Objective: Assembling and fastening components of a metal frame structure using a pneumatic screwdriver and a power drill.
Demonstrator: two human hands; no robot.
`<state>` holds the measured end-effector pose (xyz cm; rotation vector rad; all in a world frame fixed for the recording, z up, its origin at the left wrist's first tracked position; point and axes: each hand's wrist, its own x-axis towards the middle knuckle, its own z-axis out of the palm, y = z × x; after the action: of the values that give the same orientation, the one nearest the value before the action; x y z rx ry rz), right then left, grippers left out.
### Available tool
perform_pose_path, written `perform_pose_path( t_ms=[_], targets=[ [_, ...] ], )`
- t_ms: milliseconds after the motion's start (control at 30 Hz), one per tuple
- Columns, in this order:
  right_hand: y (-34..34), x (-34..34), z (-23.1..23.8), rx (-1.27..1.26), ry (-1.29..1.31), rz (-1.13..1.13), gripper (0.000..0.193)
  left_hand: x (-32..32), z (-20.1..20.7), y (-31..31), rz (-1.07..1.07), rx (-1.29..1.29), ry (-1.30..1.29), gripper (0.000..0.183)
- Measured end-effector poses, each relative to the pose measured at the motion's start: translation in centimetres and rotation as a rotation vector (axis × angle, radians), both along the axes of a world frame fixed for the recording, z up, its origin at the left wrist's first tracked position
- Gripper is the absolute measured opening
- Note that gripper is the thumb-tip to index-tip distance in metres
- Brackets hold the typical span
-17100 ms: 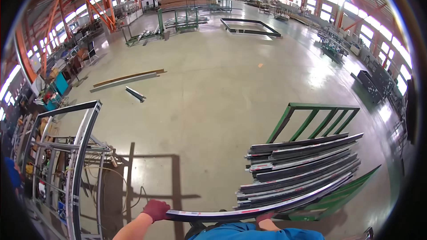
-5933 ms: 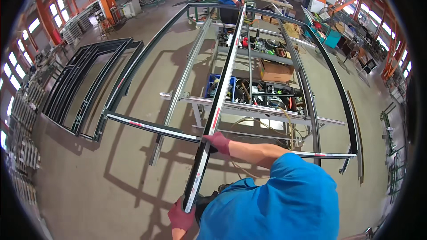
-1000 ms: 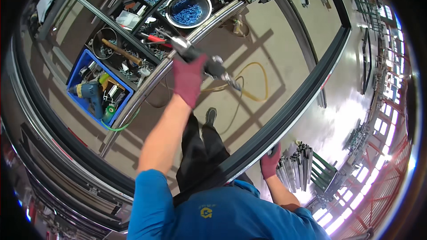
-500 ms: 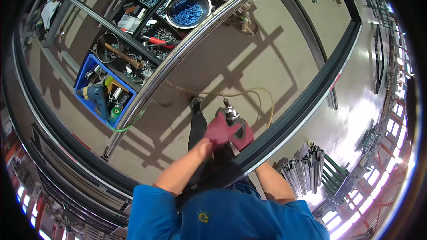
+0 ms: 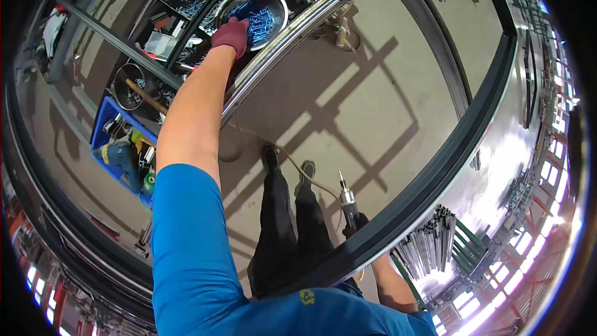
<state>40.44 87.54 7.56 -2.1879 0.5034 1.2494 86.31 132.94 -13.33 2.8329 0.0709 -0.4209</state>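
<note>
A blue short-sleeved shirt [image 5: 273,318] with a small yellow emblem [image 5: 307,297] on the chest; its creased left sleeve [image 5: 193,236] ends near the elbow. Black trousers [image 5: 277,224], dark shoes [image 5: 305,176], and a maroon glove [image 5: 231,40] covering the left hand [image 5: 230,36].

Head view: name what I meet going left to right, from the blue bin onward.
Blue bin → gloved left hand in the bowl of blue fasteners → right shoe → hand tool in the right hand → stacked metal profiles.
</note>
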Motion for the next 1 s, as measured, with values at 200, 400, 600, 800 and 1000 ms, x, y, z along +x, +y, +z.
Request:
perform_pose_path(
  t_ms=[200, 400, 600, 800, 1000],
  targets=[
    [-2.1, -4.0, 0.3, 0.361, 0.023, -0.468, 0.047, 0.8, -1.5, 0.2, -0.082, 0.031, -0.066, 0.027],
    [-3.5, -6.7, -1.9, 0.3, 0.056, -0.229, 0.039, 0.9, 0.7, 1.4, 0.117, -0.205, -0.086, 0.02],
    [-5.2, -10.6, -4.5, 0.474, 0.087, -0.567, 0.024, 0.1, 3.3, 2.4, 0.275, -0.298, -0.254, 0.023],
    [-3.3, -9.0, 3.2, 0.276, -0.101, -0.412, 0.053, -5.6, 14.2, -0.7, 0.635, -1.744, 0.263, 0.016],
    [-7.7, -13.1, 8.4, -0.042, -0.176, -0.09, 0.054, -18.2, 26.9, -4.1, 0.583, -2.196, 0.302, 0.012]
  ],
)
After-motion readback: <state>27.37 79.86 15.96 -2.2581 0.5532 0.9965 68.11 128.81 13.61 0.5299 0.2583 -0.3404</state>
